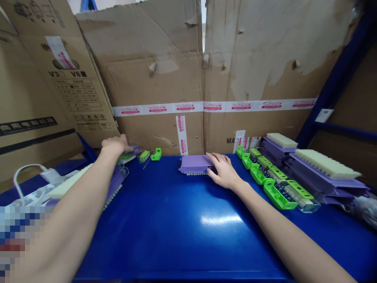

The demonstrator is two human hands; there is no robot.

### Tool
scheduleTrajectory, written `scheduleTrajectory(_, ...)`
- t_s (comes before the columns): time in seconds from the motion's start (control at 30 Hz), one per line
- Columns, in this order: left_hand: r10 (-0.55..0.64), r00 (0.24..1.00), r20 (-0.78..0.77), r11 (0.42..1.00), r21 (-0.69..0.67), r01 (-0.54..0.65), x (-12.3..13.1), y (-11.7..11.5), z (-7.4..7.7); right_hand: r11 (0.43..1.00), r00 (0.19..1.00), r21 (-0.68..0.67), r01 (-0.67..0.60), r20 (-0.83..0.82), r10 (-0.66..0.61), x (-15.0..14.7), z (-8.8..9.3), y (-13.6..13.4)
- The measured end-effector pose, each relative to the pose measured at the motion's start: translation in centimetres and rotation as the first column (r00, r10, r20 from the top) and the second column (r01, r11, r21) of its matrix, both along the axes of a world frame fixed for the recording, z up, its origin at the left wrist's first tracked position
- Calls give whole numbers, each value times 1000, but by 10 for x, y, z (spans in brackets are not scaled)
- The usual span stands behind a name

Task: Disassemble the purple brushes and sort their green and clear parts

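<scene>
My right hand (223, 171) grips the right end of a purple plastic block (194, 164), thumb at its front side and fingers over its top. The block rests on the blue table, and a row of pale bristle-like tufts (196, 173) shows under its lower edge. At the far left my left hand (114, 145) reaches over a purple-and-green part (129, 156); its fingers are largely hidden, so whether it holds the part cannot be seen. Just right of that hand lie a small clear-and-green piece (144, 156) and a bright green bracket (156, 154).
On the right, green brackets (278, 195) and clear-and-green pieces (300, 192) stand in rows beside stacked purple blocks with cream bristle pads (326, 163). Another cream pad (69, 184) and a white plug (53, 175) lie left. Cardboard (153, 86) walls the blue table's (165, 228) back.
</scene>
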State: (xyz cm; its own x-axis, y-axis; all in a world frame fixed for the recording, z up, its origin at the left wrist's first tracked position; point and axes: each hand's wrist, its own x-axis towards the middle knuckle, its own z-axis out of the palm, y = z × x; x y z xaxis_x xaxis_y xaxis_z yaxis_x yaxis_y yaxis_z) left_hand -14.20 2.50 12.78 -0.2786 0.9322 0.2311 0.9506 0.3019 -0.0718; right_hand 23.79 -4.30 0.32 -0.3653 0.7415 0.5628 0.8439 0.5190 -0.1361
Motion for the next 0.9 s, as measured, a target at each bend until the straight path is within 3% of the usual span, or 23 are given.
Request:
scheduleTrajectory(0.07, 39, 996, -86, 998, -39, -42, 24, -9, 17, 1000, 1000, 7, 4, 0, -4, 0, 0, -1)
scheduleTrajectory(0.13, 20, 994, -111, 999, 34, -17, 48, -17, 30, 1000, 1000, 12, 11, -3, -10, -1, 0, -1)
scheduleTrajectory(0.23, -21, 997, -80, 985, 169, 34, 81, -26, 32, 1000, 1000, 12, 10, -6, -10, -1, -1, 0)
scheduleTrajectory(0.43, -184, 983, 3, 960, 217, 179, 124, -30, -13, 1000, 1000, 11, -9, -17, 9, 0, -3, 3)
scheduleTrajectory(0.63, -276, 959, 62, 949, 174, 262, 131, -39, -50, 1000, 1000, -5, 10, -8, -10, 1, -4, 4)
scheduleTrajectory(0.77, -321, 943, 93, 944, 108, 311, 126, -40, -65, 1000, 1000, -14, 1, -11, -1, 1, -5, 5)
scheduleTrajectory(0.9, -419, 901, 111, 907, 92, 411, 127, -37, -67, 1000, 1000, -27, -13, -18, 13, 2, -7, 7)
